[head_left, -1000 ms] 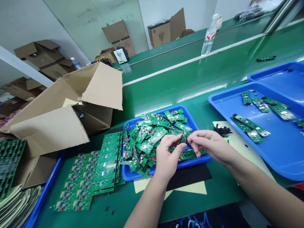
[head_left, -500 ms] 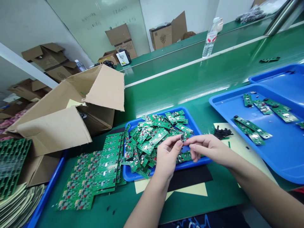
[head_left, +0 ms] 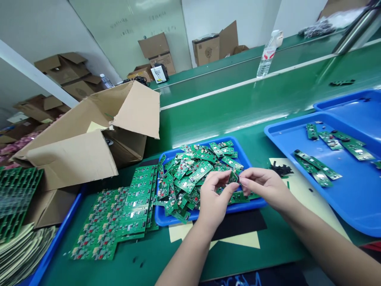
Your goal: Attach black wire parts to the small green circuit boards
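Note:
My left hand [head_left: 216, 196] holds a small green circuit board [head_left: 233, 177] between thumb and fingers, tilted up on edge. My right hand [head_left: 264, 186] is closed in a pinch at the board's right end; whatever lies between its fingertips is too small to make out. Both hands are over the front right of a blue tray [head_left: 158, 216] heaped with loose narrow circuit boards [head_left: 190, 174]. Left of this tray lie uncut circuit board panels [head_left: 131, 210], overlapping on the green table.
At right, a larger blue tray [head_left: 357, 198] carries several boards. Black strips [head_left: 281, 169] lie on cream paper [head_left: 309, 202] between the trays. An open cardboard box [head_left: 71, 159] stands at left, near a stack of paper sheets [head_left: 26, 254]. A water bottle [head_left: 267, 55] stands behind.
My left hand has turned the board so its green face shows. The right hand's fingers have closed in at the board's end. The view has shifted slightly.

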Demonstrator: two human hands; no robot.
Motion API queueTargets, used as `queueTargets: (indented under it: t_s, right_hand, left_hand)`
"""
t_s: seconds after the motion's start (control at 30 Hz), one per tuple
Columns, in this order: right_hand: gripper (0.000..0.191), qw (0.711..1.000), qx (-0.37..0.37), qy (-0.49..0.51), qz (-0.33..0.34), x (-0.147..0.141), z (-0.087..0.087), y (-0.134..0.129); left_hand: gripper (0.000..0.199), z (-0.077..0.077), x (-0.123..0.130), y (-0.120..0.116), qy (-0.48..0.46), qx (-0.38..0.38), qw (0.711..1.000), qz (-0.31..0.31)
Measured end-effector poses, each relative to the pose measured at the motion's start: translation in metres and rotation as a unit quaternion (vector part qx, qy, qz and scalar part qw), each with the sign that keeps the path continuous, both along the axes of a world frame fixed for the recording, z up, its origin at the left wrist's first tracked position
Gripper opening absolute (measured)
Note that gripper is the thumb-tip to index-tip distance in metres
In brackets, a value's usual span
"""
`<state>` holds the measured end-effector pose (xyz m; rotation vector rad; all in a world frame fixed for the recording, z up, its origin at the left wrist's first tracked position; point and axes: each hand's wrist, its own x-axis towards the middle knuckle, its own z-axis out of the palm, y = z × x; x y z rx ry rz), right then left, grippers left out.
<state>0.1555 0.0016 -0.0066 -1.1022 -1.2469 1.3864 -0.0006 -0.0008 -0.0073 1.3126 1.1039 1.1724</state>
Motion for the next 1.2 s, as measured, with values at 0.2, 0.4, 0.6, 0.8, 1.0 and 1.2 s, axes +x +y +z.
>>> queueTargets:
  t_s: [0.2, 0.4, 0.6, 0.8, 1.0, 1.2]
  right_hand:
    - [0.030, 1.000, -0.006, -0.021, -0.001, -0.004, -0.003, 0.002]
    - [0.025, 0.973, 0.152, -0.167, -0.054, -0.006, -0.005, 0.000]
    - [0.008, 0.913, 0.310, -0.229, -0.133, -0.008, -0.012, -0.003]
    - [0.017, 0.872, 0.416, -0.229, -0.123, -0.008, -0.011, -0.004]
    - [0.018, 0.879, 0.396, -0.247, -0.097, -0.006, -0.014, -0.001]
    - [0.018, 0.879, 0.402, -0.244, -0.080, -0.002, -0.017, 0.000]
  left_hand:
    - [0.022, 0.003, 0.000, 0.002, 0.058, 0.045, 0.997, 0.010]
    - [0.023, 0.005, 0.002, -0.002, 0.034, 0.009, 0.999, 0.000]
    - [0.033, 0.009, 0.004, -0.003, -0.057, -0.092, 0.994, -0.013]
    - [0.039, 0.016, 0.006, -0.005, -0.160, -0.206, 0.965, -0.021]
    - [0.040, 0.013, 0.004, -0.001, -0.207, -0.267, 0.941, -0.024]
    - [0.040, 0.013, 0.005, -0.003, -0.246, -0.309, 0.918, -0.029]
